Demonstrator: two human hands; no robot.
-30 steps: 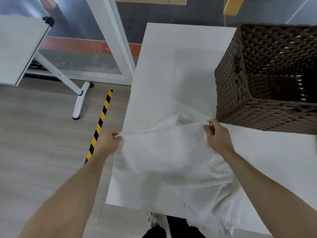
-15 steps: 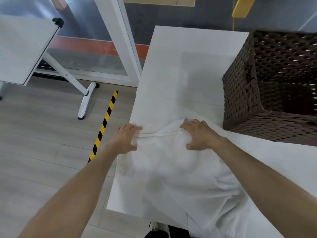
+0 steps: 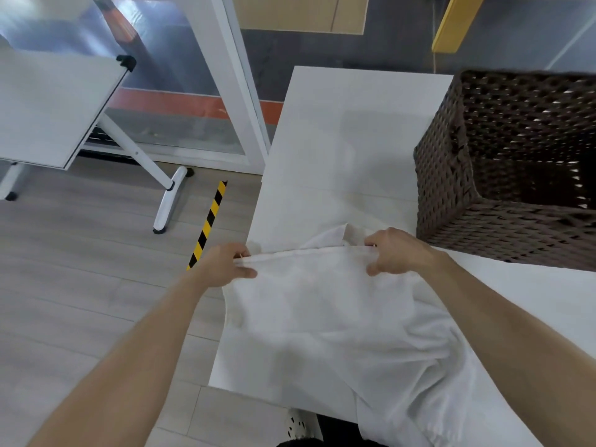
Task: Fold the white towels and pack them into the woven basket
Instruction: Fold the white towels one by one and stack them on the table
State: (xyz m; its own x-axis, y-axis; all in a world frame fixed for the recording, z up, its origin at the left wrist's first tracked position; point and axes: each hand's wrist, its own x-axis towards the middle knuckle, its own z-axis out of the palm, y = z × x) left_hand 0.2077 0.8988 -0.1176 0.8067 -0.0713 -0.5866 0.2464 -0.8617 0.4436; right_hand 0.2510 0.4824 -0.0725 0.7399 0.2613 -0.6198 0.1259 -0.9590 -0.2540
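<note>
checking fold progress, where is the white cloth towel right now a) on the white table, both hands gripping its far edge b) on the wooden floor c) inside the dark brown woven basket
a: the white cloth towel lies on the white table, with the left hand and right hand each gripping its far hem.

White table (image 3: 338, 130), white towel (image 3: 322, 317) spread near edge, woven basket (image 3: 458, 195) beside it
</note>
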